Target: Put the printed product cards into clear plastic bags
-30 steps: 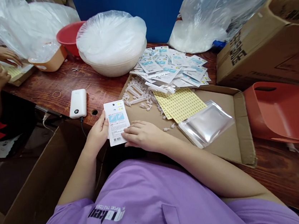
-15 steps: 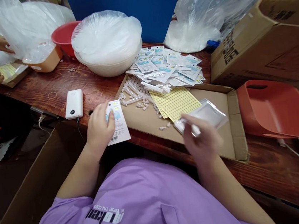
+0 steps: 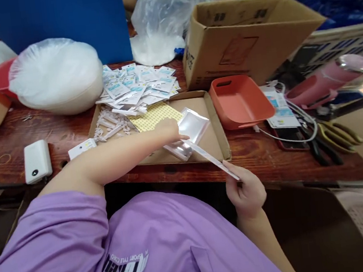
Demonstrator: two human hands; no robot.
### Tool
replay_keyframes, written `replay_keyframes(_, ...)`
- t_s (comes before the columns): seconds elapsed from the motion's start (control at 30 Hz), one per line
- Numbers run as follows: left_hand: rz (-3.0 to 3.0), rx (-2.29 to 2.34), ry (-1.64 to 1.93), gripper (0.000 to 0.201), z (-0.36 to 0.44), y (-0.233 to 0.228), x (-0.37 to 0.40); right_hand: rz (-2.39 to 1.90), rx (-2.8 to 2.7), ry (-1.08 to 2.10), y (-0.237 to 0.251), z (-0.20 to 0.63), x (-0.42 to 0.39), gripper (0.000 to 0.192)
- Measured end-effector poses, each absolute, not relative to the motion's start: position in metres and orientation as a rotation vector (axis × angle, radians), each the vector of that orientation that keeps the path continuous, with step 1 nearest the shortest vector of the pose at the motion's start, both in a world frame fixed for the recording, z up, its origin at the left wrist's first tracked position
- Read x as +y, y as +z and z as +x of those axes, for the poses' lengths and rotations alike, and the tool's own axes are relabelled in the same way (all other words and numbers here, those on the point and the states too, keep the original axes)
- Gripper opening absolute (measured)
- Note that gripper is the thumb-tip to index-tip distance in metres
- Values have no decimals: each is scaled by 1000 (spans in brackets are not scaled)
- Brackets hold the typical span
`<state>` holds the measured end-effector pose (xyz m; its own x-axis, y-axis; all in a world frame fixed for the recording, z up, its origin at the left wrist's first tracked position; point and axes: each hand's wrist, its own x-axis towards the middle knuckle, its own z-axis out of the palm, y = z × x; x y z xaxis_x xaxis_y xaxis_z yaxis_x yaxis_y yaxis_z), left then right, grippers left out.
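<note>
My right hand (image 3: 245,190) is just off the table's front edge, pinching the lower end of a thin clear plastic sleeve (image 3: 212,161) seen edge-on. My left arm reaches across my body; my left hand (image 3: 167,129) rests over the flat cardboard tray (image 3: 217,127), its fingertips closed on the sleeve's upper end beside a stack of clear bags (image 3: 195,123). The white printed card (image 3: 81,148) lies on the table by my left forearm, partly hidden by it.
The tray also holds a yellow sticker sheet (image 3: 154,115) and small clear plastic pieces (image 3: 111,127), with printed packets (image 3: 136,84) behind. Around it are a power bank (image 3: 36,161), covered bowl (image 3: 57,80), orange bin (image 3: 240,103), open carton (image 3: 245,32), phone (image 3: 286,135) and scissors (image 3: 339,135).
My view swung to the right. My left hand let go of the white card and reached across to the clear bags. My right hand drew a clear sleeve off the stack toward me.
</note>
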<state>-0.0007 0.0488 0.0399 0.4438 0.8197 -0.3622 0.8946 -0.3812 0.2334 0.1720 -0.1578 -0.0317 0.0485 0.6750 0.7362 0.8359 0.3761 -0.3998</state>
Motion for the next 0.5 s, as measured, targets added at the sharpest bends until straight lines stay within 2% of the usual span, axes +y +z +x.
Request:
replay_keyframes(0.07, 2304, 1468, -281, 78, 7, 35, 50, -1285, -1773, -181, -30, 177, -159, 38)
replay_keyframes(0.13, 2278, 1480, -305, 72, 11, 35, 51, -1204, -1859, -174, -26, 181, -159, 40)
replay_keyframes(0.3, 2199, 1531, -280, 55, 13, 45, 53, -1019, -2049, -189, -17, 169, -155, 31)
replay_keyframes(0.5, 2254, 1439, -138, 36, 7, 50, 56, -1087, -2063, -290, -20, 157, -151, 36)
